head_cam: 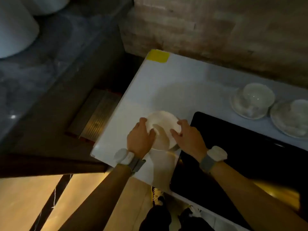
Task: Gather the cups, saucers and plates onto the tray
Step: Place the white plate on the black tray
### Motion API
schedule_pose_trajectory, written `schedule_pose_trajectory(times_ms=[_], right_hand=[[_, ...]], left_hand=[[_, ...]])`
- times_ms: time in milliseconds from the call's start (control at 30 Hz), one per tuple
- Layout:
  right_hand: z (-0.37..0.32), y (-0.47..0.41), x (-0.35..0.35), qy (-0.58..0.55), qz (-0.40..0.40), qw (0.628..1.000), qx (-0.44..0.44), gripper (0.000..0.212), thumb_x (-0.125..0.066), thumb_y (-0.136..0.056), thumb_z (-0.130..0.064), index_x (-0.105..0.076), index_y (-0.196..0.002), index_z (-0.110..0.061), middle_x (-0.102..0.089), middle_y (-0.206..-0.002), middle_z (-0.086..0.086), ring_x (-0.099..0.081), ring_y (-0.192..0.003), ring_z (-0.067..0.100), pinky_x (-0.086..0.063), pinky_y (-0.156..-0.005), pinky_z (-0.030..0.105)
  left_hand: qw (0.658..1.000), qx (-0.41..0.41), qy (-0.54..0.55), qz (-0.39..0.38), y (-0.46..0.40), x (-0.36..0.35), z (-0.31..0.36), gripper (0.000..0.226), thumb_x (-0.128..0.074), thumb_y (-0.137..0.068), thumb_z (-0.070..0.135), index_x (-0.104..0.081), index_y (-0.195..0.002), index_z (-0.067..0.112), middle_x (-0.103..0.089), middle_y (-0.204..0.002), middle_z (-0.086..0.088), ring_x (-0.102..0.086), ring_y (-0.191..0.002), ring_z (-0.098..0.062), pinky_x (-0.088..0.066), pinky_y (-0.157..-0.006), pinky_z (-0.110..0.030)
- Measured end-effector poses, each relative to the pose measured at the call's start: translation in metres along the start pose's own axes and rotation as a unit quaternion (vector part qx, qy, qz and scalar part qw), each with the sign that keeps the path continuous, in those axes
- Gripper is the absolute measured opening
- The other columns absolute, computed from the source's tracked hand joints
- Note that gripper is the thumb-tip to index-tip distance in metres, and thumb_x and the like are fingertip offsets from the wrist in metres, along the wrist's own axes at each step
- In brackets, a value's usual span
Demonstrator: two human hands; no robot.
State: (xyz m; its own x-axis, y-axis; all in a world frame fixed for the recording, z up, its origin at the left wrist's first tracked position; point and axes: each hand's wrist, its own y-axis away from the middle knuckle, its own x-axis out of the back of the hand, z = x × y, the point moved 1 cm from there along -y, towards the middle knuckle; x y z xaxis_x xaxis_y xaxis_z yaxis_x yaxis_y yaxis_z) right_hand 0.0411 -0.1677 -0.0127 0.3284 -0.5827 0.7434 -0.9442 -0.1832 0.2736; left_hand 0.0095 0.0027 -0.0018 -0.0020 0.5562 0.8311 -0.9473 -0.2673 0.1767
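A white plate (162, 125) lies near the left end of the white table (180, 80). My left hand (140, 137) grips its left rim and my right hand (187, 137) grips its right rim. Just to the right of the plate sits the black tray (233, 147), with nothing on the part I see. Farther right, behind the tray, a white cup (257, 95) stands on a saucer (241, 112). A second cup (301, 109) on its saucer (283, 124) is cut by the right edge.
A brick wall (216, 27) runs behind the table. A yellow tape patch (157, 57) marks the table's far left corner. Left of the table lies dark floor with a metal grille (96, 117). My shoes (157, 195) show below the table's near edge.
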Motion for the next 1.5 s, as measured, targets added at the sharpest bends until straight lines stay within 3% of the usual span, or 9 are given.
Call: schedule_pose_trajectory(times_ms=[100,300,633,800,1000,1333,1500], right_hand=[[0.004,-0.006,-0.003,0.007,0.036,0.999,-0.035,0.050,-0.057,-0.093,-0.038,-0.040,-0.132,-0.012,-0.066,-0.107,0.017,-0.066,-0.086,0.038,-0.056,-0.063,0.044],[0.013,-0.008,-0.005,0.044,0.006,0.998,-0.042,0.037,-0.051,-0.096,-0.037,-0.049,-0.118,-0.008,-0.066,-0.092,0.015,-0.062,-0.071,0.033,-0.052,-0.055,0.042],[0.009,-0.010,-0.004,0.015,-0.003,0.997,-0.080,0.030,-0.051,-0.096,-0.033,-0.048,-0.115,-0.011,-0.066,-0.103,0.017,-0.063,-0.088,0.039,-0.055,-0.069,0.046],[0.011,-0.007,0.004,-0.064,0.011,0.995,-0.080,0.025,-0.054,-0.096,-0.028,-0.049,-0.113,-0.010,-0.065,-0.105,0.015,-0.062,-0.094,0.037,-0.055,-0.076,0.049],[0.038,0.005,0.035,-0.103,0.052,0.990,-0.085,0.015,-0.053,-0.096,-0.025,-0.044,-0.098,-0.014,-0.063,-0.087,0.012,-0.063,-0.082,0.033,-0.051,-0.065,0.043],[0.112,0.045,0.097,-0.104,0.124,0.978,-0.130,0.020,-0.055,-0.096,-0.025,-0.043,-0.094,-0.009,-0.063,-0.084,0.017,-0.060,-0.076,0.035,-0.048,-0.063,0.048],[0.158,0.075,0.128,-0.108,0.160,0.969,-0.151,0.019,-0.054,-0.097,-0.023,-0.040,-0.092,-0.011,-0.052,-0.069,0.005,-0.056,-0.066,0.031,-0.040,-0.054,0.043]], left_hand=[[0.999,0.034,0.000,0.024,-0.004,-0.004,-0.011,0.047,-0.055,-0.090,0.033,-0.037,-0.128,0.012,-0.069,-0.100,-0.018,-0.066,-0.087,-0.040,-0.050,-0.071,-0.041],[0.997,0.056,-0.051,0.011,-0.007,-0.008,-0.027,0.032,-0.046,-0.095,0.033,-0.047,-0.115,0.008,-0.069,-0.095,-0.022,-0.065,-0.083,-0.041,-0.054,-0.072,-0.046],[0.998,0.063,-0.014,-0.021,-0.009,-0.012,-0.023,0.027,-0.043,-0.098,0.019,-0.045,-0.111,-0.004,-0.065,-0.097,-0.030,-0.062,-0.085,-0.046,-0.050,-0.070,-0.047],[0.998,0.058,0.021,-0.022,-0.012,-0.007,-0.017,0.022,-0.045,-0.096,0.015,-0.048,-0.104,-0.005,-0.065,-0.098,-0.028,-0.061,-0.087,-0.044,-0.042,-0.067,-0.039],[0.998,0.004,0.051,-0.020,-0.011,-0.009,0.022,0.022,-0.049,-0.094,0.015,-0.051,-0.103,-0.005,-0.066,-0.093,-0.026,-0.060,-0.086,-0.043,-0.037,-0.064,-0.033],[0.993,-0.068,0.074,-0.066,0.000,-0.059,0.110,0.022,-0.049,-0.095,0.015,-0.052,-0.102,-0.005,-0.066,-0.089,-0.027,-0.061,-0.087,-0.042,-0.044,-0.069,-0.039],[0.988,-0.100,0.075,-0.093,0.016,-0.094,0.161,0.022,-0.049,-0.096,0.016,-0.050,-0.097,-0.006,-0.063,-0.086,-0.026,-0.060,-0.081,-0.041,-0.034,-0.060,-0.035]])
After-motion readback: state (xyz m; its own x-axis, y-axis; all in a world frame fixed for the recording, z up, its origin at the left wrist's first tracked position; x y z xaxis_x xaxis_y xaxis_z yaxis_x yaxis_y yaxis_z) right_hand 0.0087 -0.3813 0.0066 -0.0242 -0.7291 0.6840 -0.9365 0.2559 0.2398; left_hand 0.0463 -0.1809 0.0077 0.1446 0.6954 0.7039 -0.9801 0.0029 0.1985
